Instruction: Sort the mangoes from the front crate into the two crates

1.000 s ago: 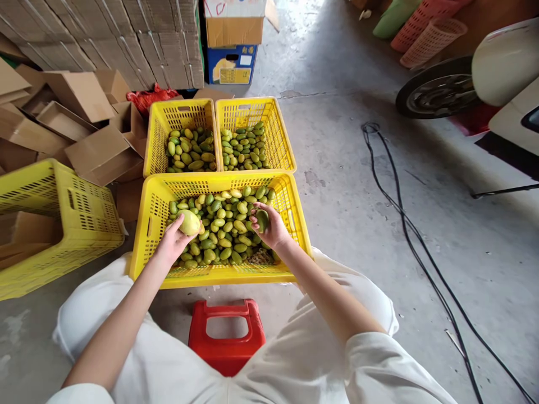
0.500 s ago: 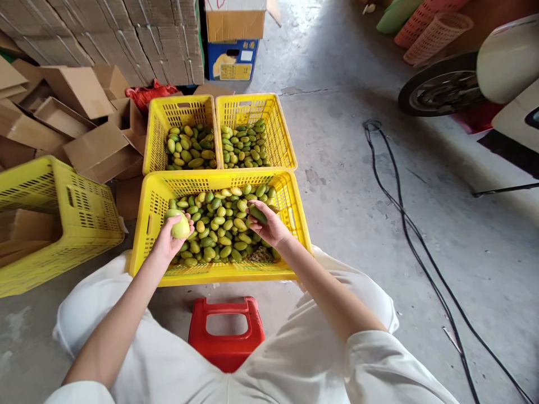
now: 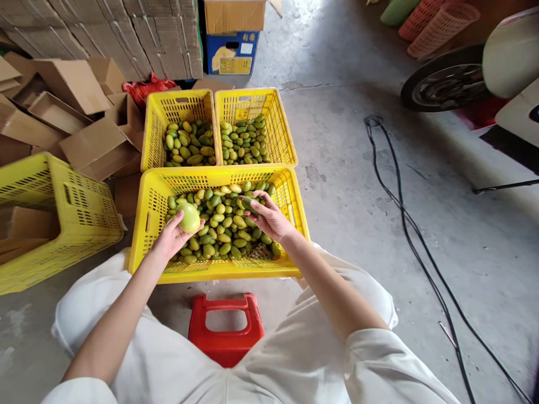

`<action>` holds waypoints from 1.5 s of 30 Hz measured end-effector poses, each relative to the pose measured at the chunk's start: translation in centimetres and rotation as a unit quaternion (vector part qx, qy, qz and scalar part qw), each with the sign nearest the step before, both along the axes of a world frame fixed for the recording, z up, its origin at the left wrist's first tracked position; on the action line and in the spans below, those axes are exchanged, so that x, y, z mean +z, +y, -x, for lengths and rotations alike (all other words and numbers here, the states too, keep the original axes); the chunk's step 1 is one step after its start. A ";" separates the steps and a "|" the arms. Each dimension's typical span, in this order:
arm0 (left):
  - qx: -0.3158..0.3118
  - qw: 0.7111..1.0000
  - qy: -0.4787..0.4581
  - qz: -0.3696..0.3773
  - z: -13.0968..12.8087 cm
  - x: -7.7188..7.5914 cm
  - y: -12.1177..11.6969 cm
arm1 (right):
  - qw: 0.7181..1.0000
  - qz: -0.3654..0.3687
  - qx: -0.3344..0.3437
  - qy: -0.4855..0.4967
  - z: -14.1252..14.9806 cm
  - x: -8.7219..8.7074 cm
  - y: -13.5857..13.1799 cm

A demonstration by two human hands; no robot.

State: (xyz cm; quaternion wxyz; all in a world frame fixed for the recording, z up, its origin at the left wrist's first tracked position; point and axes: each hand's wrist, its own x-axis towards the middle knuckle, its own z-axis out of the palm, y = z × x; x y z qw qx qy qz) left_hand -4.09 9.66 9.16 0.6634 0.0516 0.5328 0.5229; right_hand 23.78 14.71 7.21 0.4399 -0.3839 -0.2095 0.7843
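Note:
My left hand (image 3: 173, 234) is closed round a pale yellow-green mango (image 3: 189, 217), held above the left part of the near yellow crate (image 3: 219, 275). Between the thumb and fingers of my right hand (image 3: 272, 217) is a darker green mango (image 3: 250, 205), over the right part of that crate. Many small green and yellow mangoes (image 3: 225, 235) lie loose in the crate below both hands. A brownish clump (image 3: 260, 252) sits in its lower right corner; what it is I cannot make out.
Behind stand two yellow crates, left (image 3: 179, 96) and right (image 3: 284, 129), holding more mangoes. A red plastic stool (image 3: 226, 342) is between my knees. Leftward are a tilted yellow crate (image 3: 90, 205) and cardboard boxes (image 3: 95, 146). Black cable (image 3: 404, 210) and a vehicle wheel (image 3: 444, 81) are rightward.
My right hand has turned its green mango from upright to lying sideways, with the fingers more extended. The left hand has rotated its mango and shifted slightly. The view has tilted down a little.

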 end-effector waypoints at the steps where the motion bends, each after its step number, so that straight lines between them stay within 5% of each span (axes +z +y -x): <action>1: 0.009 1.000 0.003 -0.002 0.1 0.0 0.1 | 1.000 -0.003 0.007 -0.009 -0.2 0.1 0.1; 7: 0.082 0.996 0.000 0.031 0.7 -0.2 0.6 | 0.998 -0.022 0.013 -0.057 -1.6 1.0 1.0; 16: 0.082 0.996 -0.033 -0.002 0.8 0.8 0.8 | 0.990 -0.051 -0.033 -0.131 -2.2 0.4 1.6; 26: 0.119 0.992 -0.035 0.005 0.0 1.2 0.6 | 0.992 -0.020 -0.086 -0.089 -3.1 0.6 2.1; 32: 0.121 0.992 -0.028 -0.019 0.8 1.0 0.9 | 0.996 -0.021 -0.048 -0.069 -2.9 0.6 2.0; 41: -0.029 0.999 -0.007 -0.032 0.4 1.2 0.5 | 0.990 -0.027 -0.073 -0.119 -2.9 0.3 2.0; 45: -0.014 1.000 -0.007 0.004 0.6 1.7 0.7 | 0.993 -0.034 -0.065 -0.095 -2.8 0.6 2.0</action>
